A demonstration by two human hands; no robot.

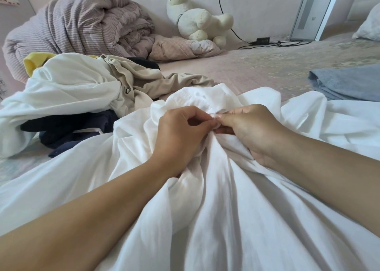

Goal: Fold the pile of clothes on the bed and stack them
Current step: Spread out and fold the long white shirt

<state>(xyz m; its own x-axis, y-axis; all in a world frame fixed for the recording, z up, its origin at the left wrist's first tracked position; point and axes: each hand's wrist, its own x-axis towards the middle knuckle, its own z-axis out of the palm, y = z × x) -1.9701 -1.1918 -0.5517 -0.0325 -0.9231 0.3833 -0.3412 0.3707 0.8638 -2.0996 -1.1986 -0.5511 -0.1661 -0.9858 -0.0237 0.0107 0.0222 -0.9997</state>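
We have a white garment (205, 198) spread across the near part of the bed (257, 65), bunched into deep folds that run up toward our hands. Our left hand (181, 131) and right hand (248, 129) meet at a gathered, stitched edge of the fabric, each pinching it between thumb and fingertips, the two pinches nearly touching. What that edge is, collar or hem, we cannot tell.

The rest of the pile (82, 98) lies just to the left: a white piece, a beige one, a yellow one and dark pieces heaped together, its near side touching our garment. A folded blue cloth (347, 83) sits well apart at the right, which we take to be the start of the stack.

The risks, as we judge them: with both pinches so close, a lift would leave the cloth hanging as a twisted rope, not a flat sheet, and the fold would come out crooked. The grip is only fingertip-deep on a thin edge, so it may slip. Pulling the garment up could also drag the neighbouring pile along, since they overlap, and the wrinkles under our forearms will be trapped unless we smooth them first
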